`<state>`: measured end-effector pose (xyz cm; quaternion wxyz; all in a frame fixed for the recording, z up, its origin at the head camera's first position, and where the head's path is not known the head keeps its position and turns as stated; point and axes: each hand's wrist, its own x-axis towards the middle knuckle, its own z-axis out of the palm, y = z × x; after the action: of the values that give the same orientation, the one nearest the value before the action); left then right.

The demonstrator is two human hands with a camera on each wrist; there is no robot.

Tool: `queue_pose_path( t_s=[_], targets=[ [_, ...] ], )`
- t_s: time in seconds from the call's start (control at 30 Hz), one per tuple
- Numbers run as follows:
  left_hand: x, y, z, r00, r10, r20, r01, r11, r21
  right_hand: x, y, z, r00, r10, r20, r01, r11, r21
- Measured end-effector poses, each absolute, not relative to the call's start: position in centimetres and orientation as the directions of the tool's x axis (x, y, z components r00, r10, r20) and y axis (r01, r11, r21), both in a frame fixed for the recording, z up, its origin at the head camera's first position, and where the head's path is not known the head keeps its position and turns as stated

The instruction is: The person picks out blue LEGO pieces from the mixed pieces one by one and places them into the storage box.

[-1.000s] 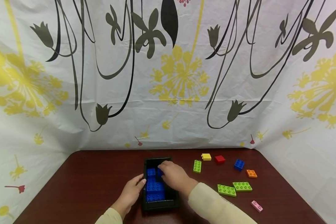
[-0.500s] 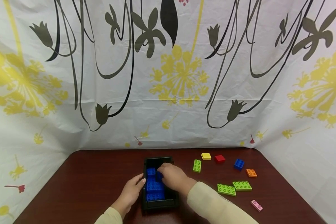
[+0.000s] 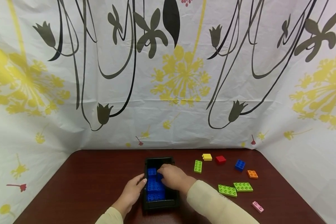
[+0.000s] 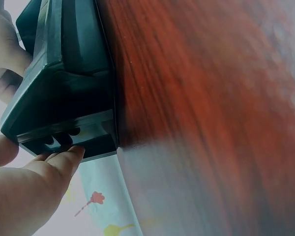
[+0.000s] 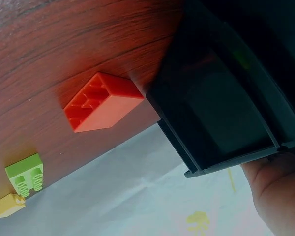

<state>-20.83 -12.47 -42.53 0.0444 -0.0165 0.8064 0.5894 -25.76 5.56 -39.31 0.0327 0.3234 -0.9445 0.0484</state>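
Observation:
A black bin (image 3: 161, 204) stands on the table with several blue toy bricks (image 3: 154, 186) in its left part. My left hand (image 3: 131, 189) grips the bin's left wall; in the left wrist view, its thumb and fingers (image 4: 64, 164) sit on opposite sides of that wall. Inside the bin, my right hand (image 3: 173, 177) pinches a dark blue brick (image 3: 159, 177), mostly hidden by the fingers. The right wrist view shows the bin's outer side (image 5: 221, 108) and part of my right hand (image 5: 282, 191), but not its fingertips.
Beside the bin, hidden from the head view, lies a red brick (image 5: 105, 103). Farther right are green bricks (image 3: 227, 190), a yellow brick (image 3: 207, 157), another red brick (image 3: 220, 160), a blue brick (image 3: 240, 165), an orange brick (image 3: 252, 174) and a pink brick (image 3: 258, 207).
My right hand has moved slightly down into the bin with the blue brick. The left hand keeps its grip on the wall.

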Motion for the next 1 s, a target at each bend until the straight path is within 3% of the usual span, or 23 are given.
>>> queue_pose_path(
  t_s=[0.33,1.0],
  targets=[
    [-21.00,-12.56,-42.66,-0.994,0.031,-0.104,-0.090,0.301,0.949,-25.84,5.36,-39.54,-0.763,-0.641,0.083,-0.647,0.759,-0.075],
    [-21.03,-12.58,-42.77,-0.996,0.016,-0.092,-0.083,0.304,0.949,-26.11,4.72,-39.36,-0.783,-0.622,0.007,-0.620,0.782,0.070]
  ],
)
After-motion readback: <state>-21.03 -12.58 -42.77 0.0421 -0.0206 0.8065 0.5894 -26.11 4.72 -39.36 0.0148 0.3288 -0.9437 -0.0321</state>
